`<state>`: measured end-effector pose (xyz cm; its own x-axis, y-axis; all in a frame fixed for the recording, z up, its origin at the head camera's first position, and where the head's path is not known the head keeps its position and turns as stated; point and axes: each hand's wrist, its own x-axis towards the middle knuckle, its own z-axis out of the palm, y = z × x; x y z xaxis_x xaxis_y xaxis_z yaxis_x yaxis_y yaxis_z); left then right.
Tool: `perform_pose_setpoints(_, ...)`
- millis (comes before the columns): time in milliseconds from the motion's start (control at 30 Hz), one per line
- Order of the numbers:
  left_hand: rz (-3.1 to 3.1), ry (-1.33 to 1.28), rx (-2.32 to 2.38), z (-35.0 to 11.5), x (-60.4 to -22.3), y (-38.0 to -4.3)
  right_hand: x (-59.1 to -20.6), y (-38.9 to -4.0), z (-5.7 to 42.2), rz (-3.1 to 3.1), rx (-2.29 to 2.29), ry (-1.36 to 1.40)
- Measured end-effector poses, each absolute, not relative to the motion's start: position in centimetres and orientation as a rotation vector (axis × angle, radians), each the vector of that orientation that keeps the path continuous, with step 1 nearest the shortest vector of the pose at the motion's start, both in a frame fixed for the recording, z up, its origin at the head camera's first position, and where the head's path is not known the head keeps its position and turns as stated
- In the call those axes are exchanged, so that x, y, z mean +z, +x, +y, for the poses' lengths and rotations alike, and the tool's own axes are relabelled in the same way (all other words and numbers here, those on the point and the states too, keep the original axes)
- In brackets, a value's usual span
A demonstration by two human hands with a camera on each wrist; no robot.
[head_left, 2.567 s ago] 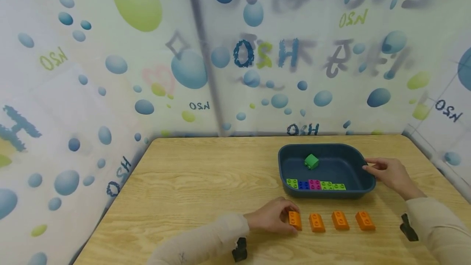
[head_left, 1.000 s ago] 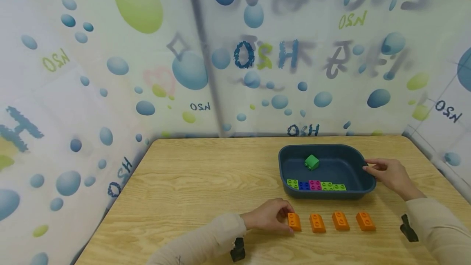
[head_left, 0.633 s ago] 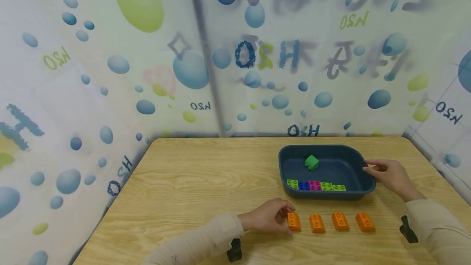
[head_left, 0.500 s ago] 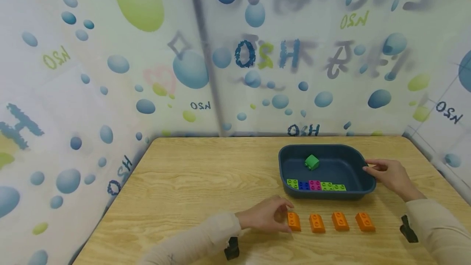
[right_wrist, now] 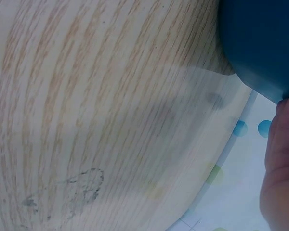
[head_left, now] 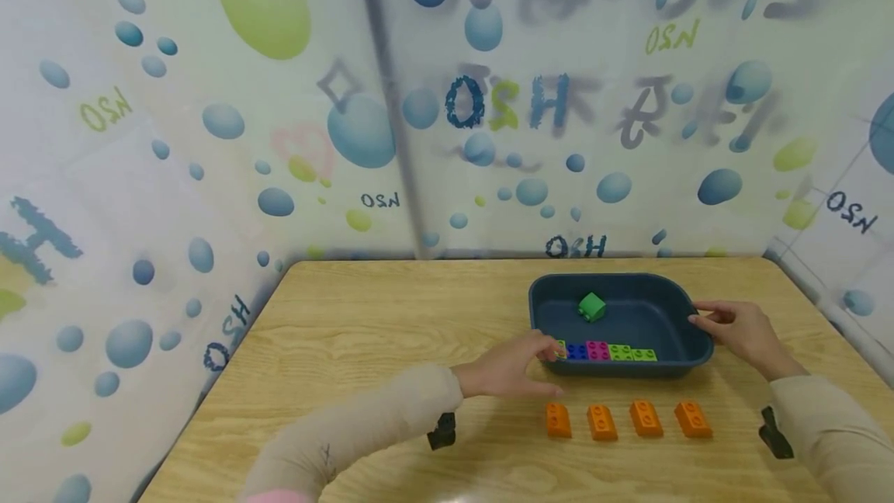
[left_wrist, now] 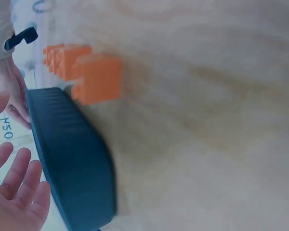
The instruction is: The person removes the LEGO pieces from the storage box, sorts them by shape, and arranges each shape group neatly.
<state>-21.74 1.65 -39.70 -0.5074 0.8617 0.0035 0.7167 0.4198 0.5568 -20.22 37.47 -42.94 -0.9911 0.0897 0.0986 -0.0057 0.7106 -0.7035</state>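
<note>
My left hand (head_left: 513, 367) holds nothing, thumb and fingers spread. In the head view its fingertips overlap the near-left corner of a dark blue plastic bin (head_left: 649, 320), partly covering a lime green toy brick (head_left: 562, 348). Beside that brick, along the bin's near wall, are a blue brick (head_left: 576, 352), a magenta brick (head_left: 597, 350) and two more lime ones. A green brick (head_left: 591, 307) lies tilted farther back. On the right, my right hand (head_left: 743, 332) pinches the bin's rim between thumb and fingers. Several orange bricks (head_left: 557, 420) stand in a row before the bin.
The wooden table (head_left: 391, 332) reaches back to a white curtain (head_left: 314, 200) printed with blue and green drops. More of this printed sheeting borders the table at left and right. A black strap piece (head_left: 441, 431) hangs at my left wrist.
My left hand has let go of the leftmost orange brick and moved up and away to the bin's near-left corner. That brick stays in the row. The right hand keeps its grip.
</note>
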Motion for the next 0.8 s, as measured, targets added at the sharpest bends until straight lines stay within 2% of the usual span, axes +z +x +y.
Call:
perform_pose_setpoints(300,2.532,1.382,0.597,4.7,-37.7,-23.8,-42.9,-20.1,37.4,-2.787,1.15,-0.072)
perform_pose_setpoints(800,2.598,1.234,0.695,8.7,-39.3,-27.9,-43.0,-20.1,37.5,-2.777,1.158,-0.071)
